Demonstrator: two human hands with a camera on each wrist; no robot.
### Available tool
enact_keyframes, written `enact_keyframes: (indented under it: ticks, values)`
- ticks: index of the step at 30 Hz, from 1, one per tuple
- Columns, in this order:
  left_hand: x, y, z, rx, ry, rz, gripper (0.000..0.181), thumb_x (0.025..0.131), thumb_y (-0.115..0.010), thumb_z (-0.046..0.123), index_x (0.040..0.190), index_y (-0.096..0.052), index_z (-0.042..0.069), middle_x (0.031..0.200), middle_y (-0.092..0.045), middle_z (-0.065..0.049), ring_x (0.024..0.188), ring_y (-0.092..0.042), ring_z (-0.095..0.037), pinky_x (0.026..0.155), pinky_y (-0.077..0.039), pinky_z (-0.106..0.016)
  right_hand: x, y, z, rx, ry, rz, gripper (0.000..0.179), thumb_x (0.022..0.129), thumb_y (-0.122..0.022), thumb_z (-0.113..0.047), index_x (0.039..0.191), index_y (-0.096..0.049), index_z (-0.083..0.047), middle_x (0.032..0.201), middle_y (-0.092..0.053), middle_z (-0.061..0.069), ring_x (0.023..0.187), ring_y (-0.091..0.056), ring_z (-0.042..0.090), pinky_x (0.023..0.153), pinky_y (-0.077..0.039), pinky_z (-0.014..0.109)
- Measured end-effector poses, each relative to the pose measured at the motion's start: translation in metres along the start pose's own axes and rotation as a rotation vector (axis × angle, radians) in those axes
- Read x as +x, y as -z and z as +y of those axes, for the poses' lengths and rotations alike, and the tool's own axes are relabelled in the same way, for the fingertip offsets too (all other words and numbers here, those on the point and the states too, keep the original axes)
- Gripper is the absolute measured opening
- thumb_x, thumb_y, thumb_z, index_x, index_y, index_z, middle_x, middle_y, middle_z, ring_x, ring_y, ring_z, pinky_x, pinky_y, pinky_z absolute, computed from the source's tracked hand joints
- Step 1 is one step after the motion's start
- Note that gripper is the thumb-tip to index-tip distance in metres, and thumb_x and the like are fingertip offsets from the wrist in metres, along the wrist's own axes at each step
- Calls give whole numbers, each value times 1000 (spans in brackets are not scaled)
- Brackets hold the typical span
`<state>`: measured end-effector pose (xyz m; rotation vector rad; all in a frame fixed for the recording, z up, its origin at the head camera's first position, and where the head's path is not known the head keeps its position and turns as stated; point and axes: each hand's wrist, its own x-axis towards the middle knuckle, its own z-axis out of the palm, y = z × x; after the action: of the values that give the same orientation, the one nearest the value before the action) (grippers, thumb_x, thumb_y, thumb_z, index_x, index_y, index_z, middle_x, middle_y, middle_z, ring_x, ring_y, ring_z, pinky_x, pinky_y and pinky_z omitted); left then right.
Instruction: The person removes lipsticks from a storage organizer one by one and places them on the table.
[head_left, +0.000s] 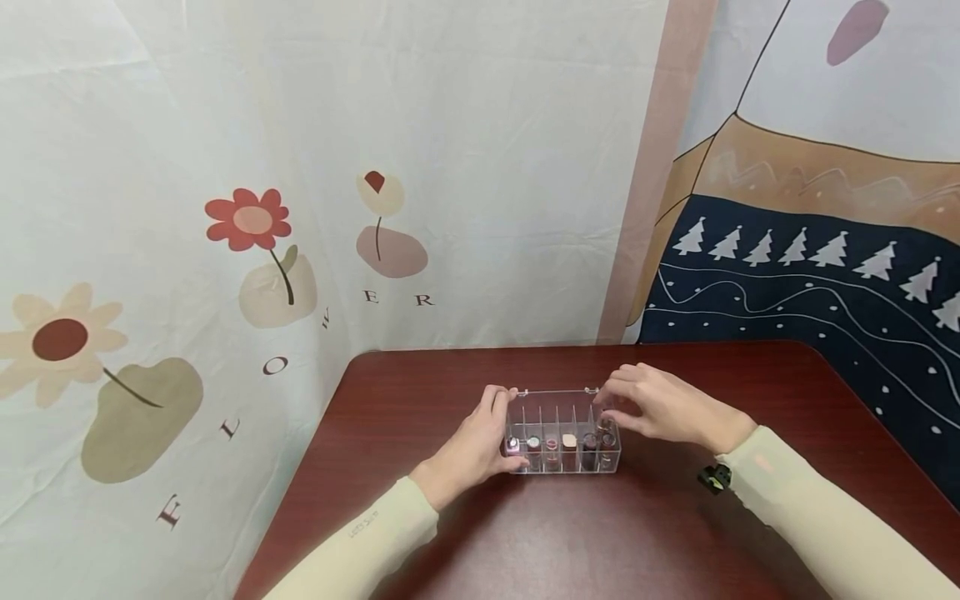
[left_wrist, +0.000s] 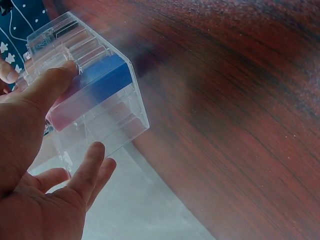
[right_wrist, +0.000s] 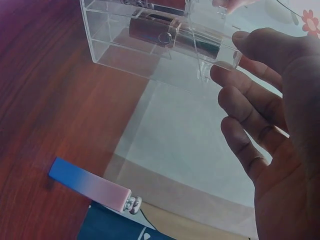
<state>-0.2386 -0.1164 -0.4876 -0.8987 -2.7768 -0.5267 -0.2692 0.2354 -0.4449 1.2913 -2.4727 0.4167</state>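
A clear plastic lipstick organizer (head_left: 562,462) stands on the table with several cosmetic tubes in its front compartments. My left hand (head_left: 482,433) holds its left end, thumb on the front and fingers around the back corner. Beside that thumb, a blue-and-pink tube (left_wrist: 107,82) sits in the end compartment. At the right end, my right hand (head_left: 660,404) pinches the clear top of a dark lipstick tube (right_wrist: 197,45) between thumb and index finger. The tube is in the organizer's right end compartment; its other fingers hang loosely curled.
Another blue-and-pink tube (right_wrist: 92,185) with a silver top stands upright to the right of the organizer, hidden in the head view. The dark red wooden table (head_left: 600,533) reaches back to a printed curtain (head_left: 487,167). A small device (head_left: 714,477) is on the right wrist.
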Motion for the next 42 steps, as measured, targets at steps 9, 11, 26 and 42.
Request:
enact_keyframes:
  ticks: [9, 11, 26, 42]
  values:
    - [-1, 0, 0, -6, 4, 0, 107, 81, -111, 28, 158, -47, -10, 150, -52, -23, 131, -70, -34, 117, -66, -40, 0, 9, -3, -2, -54, -2, 25, 95, -98, -19, 118, -88, -19, 112, -84, -7, 103, -77, 13, 94, -74, 43]
    - [-1, 1, 0, -9, 6, -7, 106, 81, -110, 28, 158, -47, -9, 151, -52, -23, 132, -70, -35, 118, -66, -39, 0, 10, -3, -5, -57, 0, 26, 95, -98, -19, 119, -88, -20, 111, -83, -7, 102, -77, 12, 94, -74, 43]
    - [0, 0, 0, -23, 9, -14, 105, 83, -109, 32, 158, -46, -8, 157, -52, -23, 137, -70, -35, 120, -65, -38, 2, 21, -4, -12, -75, 18, 27, 94, -99, -18, 118, -88, -24, 111, -84, -10, 100, -75, 10, 93, -74, 40]
    - [0, 2, 0, -9, 6, -11, 105, 83, -109, 34, 157, -47, -8, 156, -52, -23, 137, -70, -36, 119, -65, -38, 1, 36, 1, -33, -41, 111, 31, 89, -102, -12, 116, -87, -20, 110, -84, -7, 95, -73, 8, 82, -73, 33]
